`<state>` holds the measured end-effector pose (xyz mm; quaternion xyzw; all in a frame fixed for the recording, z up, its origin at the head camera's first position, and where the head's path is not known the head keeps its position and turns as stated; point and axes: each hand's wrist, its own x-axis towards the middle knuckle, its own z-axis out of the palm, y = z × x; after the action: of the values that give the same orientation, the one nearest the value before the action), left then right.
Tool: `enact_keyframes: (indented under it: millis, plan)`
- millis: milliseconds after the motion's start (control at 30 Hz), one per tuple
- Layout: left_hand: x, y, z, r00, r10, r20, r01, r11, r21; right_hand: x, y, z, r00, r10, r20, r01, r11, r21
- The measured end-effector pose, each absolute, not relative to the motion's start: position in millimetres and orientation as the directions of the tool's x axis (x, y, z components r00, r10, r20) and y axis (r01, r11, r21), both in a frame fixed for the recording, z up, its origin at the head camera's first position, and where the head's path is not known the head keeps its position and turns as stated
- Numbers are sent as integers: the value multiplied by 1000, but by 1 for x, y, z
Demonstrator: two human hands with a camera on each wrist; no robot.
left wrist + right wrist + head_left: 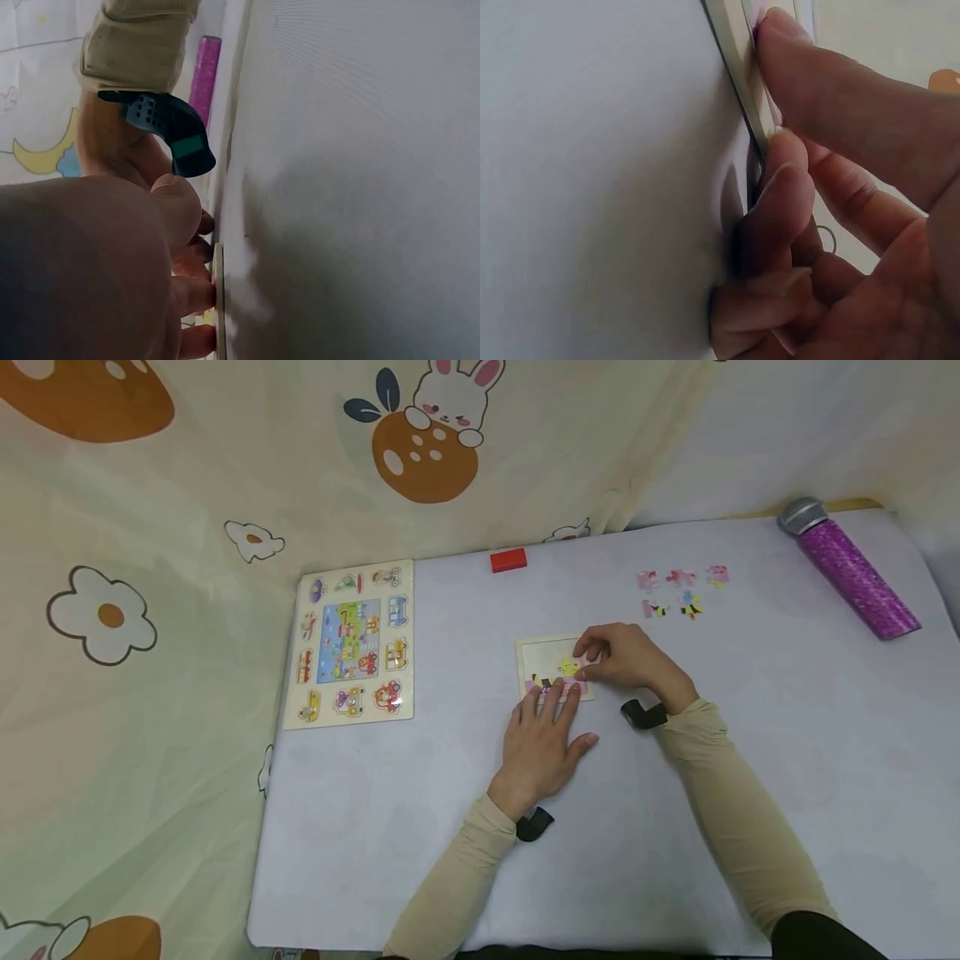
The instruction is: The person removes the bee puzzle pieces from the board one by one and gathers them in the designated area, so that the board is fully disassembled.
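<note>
A small jigsaw board (542, 653) with a pale frame lies on the table, with pink, yellow and black pieces along its lower part. My left hand (542, 752) rests over its near edge, fingers spread and fingertips on the pieces. My right hand (628, 657) is at the board's right side with its fingers curled. In the right wrist view the right thumb (825, 82) lies on the board's face, while another fingertip touches the edge (739, 67) near a corner. The left wrist view shows left fingertips (196, 294) against the board.
Several loose jigsaw pieces (681, 578) lie beyond the right hand. A larger vehicle puzzle board (405, 643) is at the left, and a red block (508, 560) sits by the far edge. A purple glittery microphone (855, 572) lies at the far right.
</note>
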<state>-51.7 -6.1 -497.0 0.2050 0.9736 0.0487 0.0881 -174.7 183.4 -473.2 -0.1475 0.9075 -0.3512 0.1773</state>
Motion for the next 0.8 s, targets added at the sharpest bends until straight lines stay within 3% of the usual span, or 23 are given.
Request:
enact_keyframes:
  millis: [367, 600, 800]
  plan:
    - [-52, -2, -496, -906, 402, -132, 389, 914, 113, -173, 183, -469, -892, -403, -205, -148, 688, -710]
    - [-51, -1, -497, -909, 398, -126, 388, 917, 96, -173, 185, -472, -883, -449, -139, -211, 643, -736]
    - [-49, -1, -499, -911, 393, -124, 385, 919, 80, -173, 197, -474, -910, -407, -85, -194, 596, -779]
